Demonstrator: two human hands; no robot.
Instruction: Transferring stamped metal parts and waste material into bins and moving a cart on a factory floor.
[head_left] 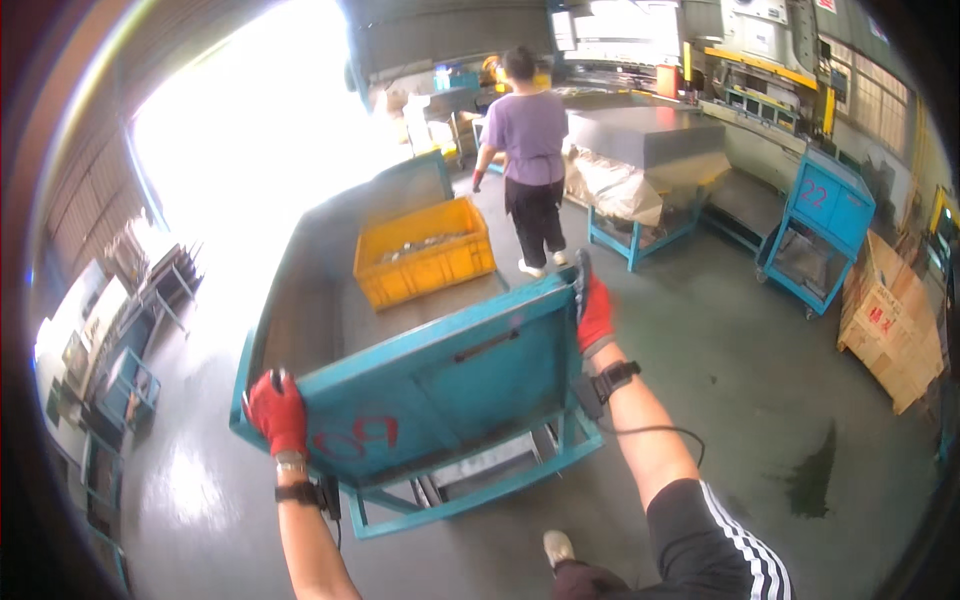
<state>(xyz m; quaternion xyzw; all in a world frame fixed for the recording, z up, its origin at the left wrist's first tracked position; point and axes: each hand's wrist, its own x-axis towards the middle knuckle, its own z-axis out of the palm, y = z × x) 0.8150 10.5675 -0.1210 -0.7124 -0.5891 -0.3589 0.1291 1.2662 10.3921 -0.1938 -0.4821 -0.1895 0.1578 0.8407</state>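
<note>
A large teal metal cart (pixel 470 385) with raised sides stands before me, its near panel facing me. My left hand (pixel 275 408), in a red glove with dark fingertips, is closed over the panel's left top corner. At the right top corner, my right hand (pixel 594 312), gloved alike, grips the cart's edge, its fingers partly hidden. Inside the cart sits a yellow plastic crate (pixel 425 280) with small metal-looking pieces in it. Dark bands with cables are strapped to both my wrists.
A person in a purple shirt (pixel 527 135) walks ahead, back toward me. On the right are a large grey-topped stack (pixel 645 135) on a teal frame, a blue wheeled cart (pixel 820 225) and a leaning wooden panel (pixel 888 318). Racks (pixel 128 390) line the left.
</note>
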